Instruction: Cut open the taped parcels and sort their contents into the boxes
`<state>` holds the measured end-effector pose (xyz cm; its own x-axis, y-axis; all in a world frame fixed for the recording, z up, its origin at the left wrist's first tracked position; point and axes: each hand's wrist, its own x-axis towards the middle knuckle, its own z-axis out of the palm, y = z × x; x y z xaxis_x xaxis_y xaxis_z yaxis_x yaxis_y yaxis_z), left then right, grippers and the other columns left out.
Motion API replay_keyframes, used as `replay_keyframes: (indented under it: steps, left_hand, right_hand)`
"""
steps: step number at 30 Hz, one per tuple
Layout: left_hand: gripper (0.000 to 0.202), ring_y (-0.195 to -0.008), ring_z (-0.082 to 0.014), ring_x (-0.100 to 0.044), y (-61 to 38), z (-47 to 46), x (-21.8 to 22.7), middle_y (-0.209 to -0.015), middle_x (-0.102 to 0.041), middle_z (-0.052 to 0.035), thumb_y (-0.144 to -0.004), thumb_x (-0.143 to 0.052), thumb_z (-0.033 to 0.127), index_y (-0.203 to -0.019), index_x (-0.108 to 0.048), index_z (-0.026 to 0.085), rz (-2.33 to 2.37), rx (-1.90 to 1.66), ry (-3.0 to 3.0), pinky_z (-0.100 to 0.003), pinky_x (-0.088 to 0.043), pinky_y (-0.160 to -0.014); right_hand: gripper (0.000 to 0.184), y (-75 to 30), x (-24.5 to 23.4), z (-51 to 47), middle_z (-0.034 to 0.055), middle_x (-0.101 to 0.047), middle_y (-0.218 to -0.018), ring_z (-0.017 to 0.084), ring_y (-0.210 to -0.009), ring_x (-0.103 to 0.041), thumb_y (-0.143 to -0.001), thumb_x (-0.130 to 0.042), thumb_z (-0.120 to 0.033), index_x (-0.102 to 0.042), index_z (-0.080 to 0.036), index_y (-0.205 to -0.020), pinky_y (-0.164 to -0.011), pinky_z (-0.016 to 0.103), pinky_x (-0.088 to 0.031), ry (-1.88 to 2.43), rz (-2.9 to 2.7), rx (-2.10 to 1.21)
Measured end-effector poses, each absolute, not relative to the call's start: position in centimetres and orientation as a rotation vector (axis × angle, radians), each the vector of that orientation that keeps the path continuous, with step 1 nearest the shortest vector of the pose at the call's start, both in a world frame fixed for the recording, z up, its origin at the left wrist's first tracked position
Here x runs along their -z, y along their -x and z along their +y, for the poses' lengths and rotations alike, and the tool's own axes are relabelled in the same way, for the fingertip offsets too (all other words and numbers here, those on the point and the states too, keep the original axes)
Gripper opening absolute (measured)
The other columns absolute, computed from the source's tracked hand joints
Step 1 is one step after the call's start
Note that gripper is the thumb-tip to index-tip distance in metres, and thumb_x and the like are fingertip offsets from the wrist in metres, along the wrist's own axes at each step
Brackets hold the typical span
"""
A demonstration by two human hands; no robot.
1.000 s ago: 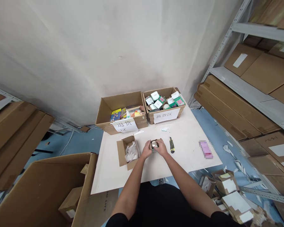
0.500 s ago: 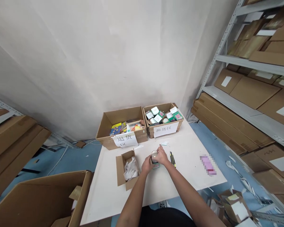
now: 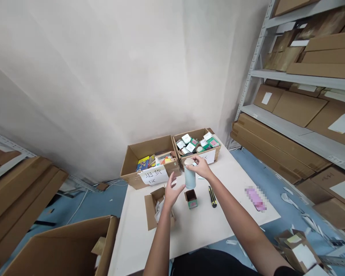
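We see the right hand [image 3: 200, 165] closed on the top end of a pale blue cylinder [image 3: 190, 178], the fingers curled round its white cap and the thumb on the near side. The cylinder stands upright in the air, lifted clear of the white table [image 3: 230, 218], over the middle of the table and in front of the two labelled cartons.

The left hand [image 3: 171, 190] holds nothing. It is wide open, fingers spread and palm turned towards the cylinder, just beside its lower left. We cannot tell whether a fingertip touches it.

Below the cylinder, a small open box [image 3: 191, 199] with green and pink sides sits on the table, its mouth facing up. A utility knife [image 3: 212, 196] lies just to its right. To the left, partly behind the left forearm, is an open brown carton [image 3: 151, 207] with white paper in it.

At the back edge stand the left labelled carton [image 3: 149, 159] and the right labelled carton [image 3: 209, 152], both filled with small packages.
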<state>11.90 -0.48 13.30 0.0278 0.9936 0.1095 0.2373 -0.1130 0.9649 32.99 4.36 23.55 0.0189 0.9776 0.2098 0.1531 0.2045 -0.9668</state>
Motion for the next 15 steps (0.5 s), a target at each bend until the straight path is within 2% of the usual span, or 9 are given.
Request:
replay_keyframes:
  steps: [3, 5, 7, 9, 12, 15]
  left_hand:
    - [0.100, -0.134, -0.0312, -0.057, -14.0, 0.1, -19.0, -0.149, -0.056, -0.0136, -0.066, -0.094, 0.045, -0.152, -0.045, 0.029, 1.234, -1.268, -1.578, -0.043, -0.051, -0.104]
    - [0.102, -0.118, -0.0283, -0.066, -15.1, 0.6, -21.4, -0.132, -0.065, -0.0121, -0.062, -0.096, 0.040, -0.149, -0.046, 0.027, 1.250, -1.307, -1.552, -0.041, -0.055, -0.096]
    - [0.104, -0.104, -0.0248, -0.070, -15.2, 0.9, -22.9, -0.116, -0.070, -0.0080, -0.062, -0.095, 0.037, -0.151, -0.042, 0.026, 1.252, -1.343, -1.505, -0.039, -0.057, -0.090]
    - [0.107, -0.098, -0.0219, -0.071, -14.7, 0.8, -23.7, -0.109, -0.070, -0.0049, -0.065, -0.094, 0.038, -0.155, -0.037, 0.027, 1.211, -1.384, -1.447, -0.037, -0.057, -0.089]
    - [0.111, -0.099, -0.0193, -0.071, -13.8, 0.6, -24.4, -0.113, -0.070, -0.0048, -0.074, -0.088, 0.042, -0.163, -0.022, 0.031, 1.068, -1.359, -1.385, -0.035, -0.056, -0.091]
    - [0.119, -0.112, -0.0210, -0.069, -14.0, 0.8, -25.1, -0.131, -0.067, -0.0098, -0.078, -0.086, 0.045, -0.167, -0.008, 0.031, 0.983, -1.260, -1.416, -0.036, -0.055, -0.097]
  right_hand:
    - [0.052, -32.1, -23.2, 4.1, 0.0035, -0.073, -0.094, 0.021, -0.085, -0.065, -0.060, -0.090, -0.047, -0.071, -0.020, -0.100, -0.081, 0.035, -0.053, 1.196, -1.350, -0.969]
    - [0.053, -31.9, -23.1, 3.8, 0.0052, -0.074, -0.099, 0.023, -0.090, -0.067, -0.064, -0.089, -0.050, -0.072, -0.020, -0.104, -0.085, 0.037, -0.054, 1.127, -1.324, -1.032]
    - [0.058, -32.2, -22.8, 3.3, 0.0073, -0.073, -0.110, 0.024, -0.102, -0.068, -0.070, -0.086, -0.052, -0.070, -0.022, -0.118, -0.092, 0.039, -0.054, 0.992, -1.288, -1.160]
    - [0.073, -32.6, -22.2, 2.6, 0.0080, -0.071, -0.123, 0.026, -0.116, -0.066, -0.071, -0.087, -0.049, -0.062, -0.028, -0.136, -0.101, 0.043, -0.052, 0.859, -1.289, -1.310]
    - [0.104, -32.4, -20.7, 1.0, 0.0089, -0.068, -0.133, 0.028, -0.123, -0.064, -0.063, -0.095, -0.041, -0.045, -0.034, -0.154, -0.106, 0.048, -0.050, 0.741, -1.363, -1.479]
    - [0.119, -31.2, -19.6, -0.4, 0.0104, -0.068, -0.132, 0.029, -0.112, -0.069, -0.060, -0.098, -0.039, -0.034, -0.034, -0.161, -0.098, 0.048, -0.056, 0.816, -1.330, -1.414]
